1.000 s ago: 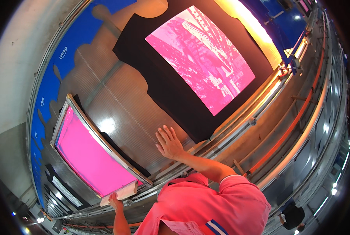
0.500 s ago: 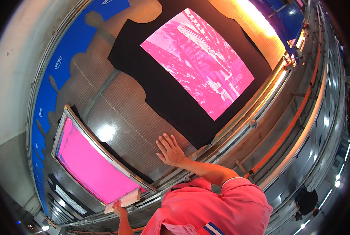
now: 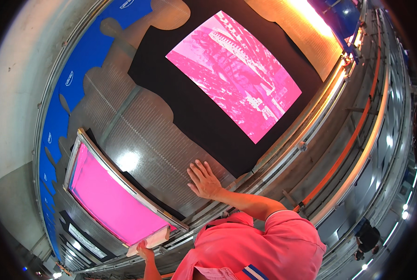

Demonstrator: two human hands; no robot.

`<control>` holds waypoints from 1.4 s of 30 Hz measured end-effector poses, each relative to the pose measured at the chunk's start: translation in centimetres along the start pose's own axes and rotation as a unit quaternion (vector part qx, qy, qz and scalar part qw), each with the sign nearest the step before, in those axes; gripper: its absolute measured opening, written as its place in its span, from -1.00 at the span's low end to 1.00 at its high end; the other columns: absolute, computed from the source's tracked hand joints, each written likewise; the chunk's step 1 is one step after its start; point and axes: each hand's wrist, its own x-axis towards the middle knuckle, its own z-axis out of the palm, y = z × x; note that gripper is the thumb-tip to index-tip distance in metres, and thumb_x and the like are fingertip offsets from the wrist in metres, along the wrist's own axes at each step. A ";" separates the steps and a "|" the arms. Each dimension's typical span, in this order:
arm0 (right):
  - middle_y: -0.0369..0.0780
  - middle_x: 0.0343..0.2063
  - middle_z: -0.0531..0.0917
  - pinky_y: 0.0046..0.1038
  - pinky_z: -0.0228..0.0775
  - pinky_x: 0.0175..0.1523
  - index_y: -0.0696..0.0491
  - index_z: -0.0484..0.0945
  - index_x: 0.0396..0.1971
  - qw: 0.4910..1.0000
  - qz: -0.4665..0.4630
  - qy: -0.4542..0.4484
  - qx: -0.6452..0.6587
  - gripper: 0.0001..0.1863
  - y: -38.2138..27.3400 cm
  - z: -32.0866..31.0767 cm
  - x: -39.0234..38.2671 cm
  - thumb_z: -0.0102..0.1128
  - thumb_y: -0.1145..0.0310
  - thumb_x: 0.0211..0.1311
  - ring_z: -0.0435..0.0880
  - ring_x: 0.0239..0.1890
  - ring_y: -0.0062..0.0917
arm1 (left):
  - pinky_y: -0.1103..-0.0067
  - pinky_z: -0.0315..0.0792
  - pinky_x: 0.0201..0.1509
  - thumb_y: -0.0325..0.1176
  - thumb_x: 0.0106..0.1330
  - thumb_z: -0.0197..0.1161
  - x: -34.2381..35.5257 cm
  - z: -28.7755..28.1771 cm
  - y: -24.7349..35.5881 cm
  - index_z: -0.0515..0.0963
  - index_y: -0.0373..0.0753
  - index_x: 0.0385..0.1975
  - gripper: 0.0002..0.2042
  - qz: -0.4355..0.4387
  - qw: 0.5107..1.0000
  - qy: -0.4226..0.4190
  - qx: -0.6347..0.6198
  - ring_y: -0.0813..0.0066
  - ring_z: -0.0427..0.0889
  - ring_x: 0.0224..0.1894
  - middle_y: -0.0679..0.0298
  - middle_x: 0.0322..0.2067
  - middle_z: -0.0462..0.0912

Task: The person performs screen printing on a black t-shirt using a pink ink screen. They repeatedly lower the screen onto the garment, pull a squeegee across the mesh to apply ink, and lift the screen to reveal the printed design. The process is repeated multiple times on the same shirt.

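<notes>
My left hand (image 3: 145,250) is closed on a pale wooden squeegee (image 3: 159,239) at the near end of a screen-printing frame (image 3: 132,185). Bright pink ink (image 3: 117,198) covers the mesh inside the frame. The squeegee's lower edge and most of my left fingers are hidden. My right hand (image 3: 204,179) lies flat on the grey metal table (image 3: 147,135), fingers stretched out and holding nothing. Just beyond it, to the right, a black shirt-shaped fabric piece (image 3: 199,130) is spread out, bearing a large pink and white picture print (image 3: 238,77).
A bright orange-glowing heater (image 3: 313,21) stands at the far right over the table. Metal rails (image 3: 302,147) run along the table's right edge. Blue sheeting (image 3: 75,77) with rounded cut-outs lines the far left. Another person in dark clothes (image 3: 368,238) is at the lower right.
The whole view has shifted very slightly. Both hands, the frame and the black fabric keep their places relative to each other.
</notes>
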 end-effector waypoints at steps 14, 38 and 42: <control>-0.01 0.32 0.35 0.06 -0.06 0.51 0.20 0.43 0.24 1.000 -0.002 0.001 0.001 -0.36 0.0 -0.1 0.0 0.12 0.02 0.36 0.12 0.48 -0.05 | 0.08 0.41 0.12 -0.57 -0.10 0.43 -0.4 0.8 -1.2 0.60 -0.25 0.01 -0.47 0.030 0.999 0.030 -0.006 -0.07 0.54 0.07 0.04 -0.06 0.64; 0.00 0.32 0.34 0.07 -0.08 0.52 0.20 0.41 0.26 1.000 -0.002 -0.009 -0.005 -0.35 0.0 0.1 0.1 0.11 0.01 0.35 0.11 0.48 -0.05 | 0.18 0.40 0.02 -0.61 -0.08 0.33 0.1 -1.3 0.6 0.61 -0.34 -0.20 -0.65 0.108 0.993 0.026 -0.042 -0.06 0.59 -0.09 0.06 -0.23 0.66; 0.00 0.33 0.34 0.07 -0.08 0.51 0.20 0.41 0.26 1.000 -0.003 -0.013 -0.005 -0.35 -0.1 0.1 0.1 0.11 0.01 0.35 0.11 0.48 -0.04 | 0.19 0.37 0.08 -0.58 -0.05 0.34 0.1 -1.0 0.4 0.60 -0.33 -0.22 -0.69 0.111 0.993 0.020 -0.036 -0.03 0.55 -0.04 0.09 -0.20 0.62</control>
